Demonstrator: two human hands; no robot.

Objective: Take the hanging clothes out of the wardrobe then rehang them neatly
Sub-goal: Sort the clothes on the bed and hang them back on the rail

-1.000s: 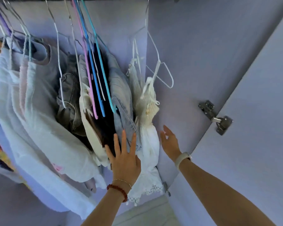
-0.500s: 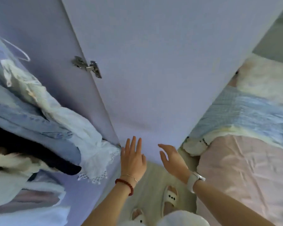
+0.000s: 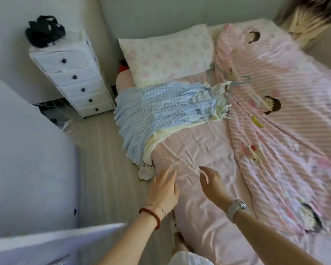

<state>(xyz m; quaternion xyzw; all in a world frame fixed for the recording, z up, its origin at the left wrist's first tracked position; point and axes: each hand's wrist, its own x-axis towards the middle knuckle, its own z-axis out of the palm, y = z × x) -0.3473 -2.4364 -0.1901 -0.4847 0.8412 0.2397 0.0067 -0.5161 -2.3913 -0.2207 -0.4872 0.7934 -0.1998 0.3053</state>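
A blue checked dress point(image 3: 161, 109) with a pale yellow lining lies across the pink bed point(image 3: 204, 150), its hem hanging over the bed's near edge. A teal hanger point(image 3: 237, 85) is still in its straps. My left hand point(image 3: 163, 187) hovers with fingers spread just below the hem, holding nothing. My right hand point(image 3: 212, 181), a watch on its wrist, is held out above the sheet beside it, fingers relaxed and empty. The wardrobe's rail and hanging clothes are out of view.
The lilac wardrobe door point(image 3: 27, 159) stands open at the left. A white drawer tower point(image 3: 73, 73) with a black bundle on top stands against the wall. A pillow point(image 3: 168, 54) and a pink striped quilt point(image 3: 275, 121) cover the bed. Grey floor runs between door and bed.
The view has swung right from the clothes inside the wardrobe, past the open door, to the bed. Both hands stayed empty and now reach toward the dress.
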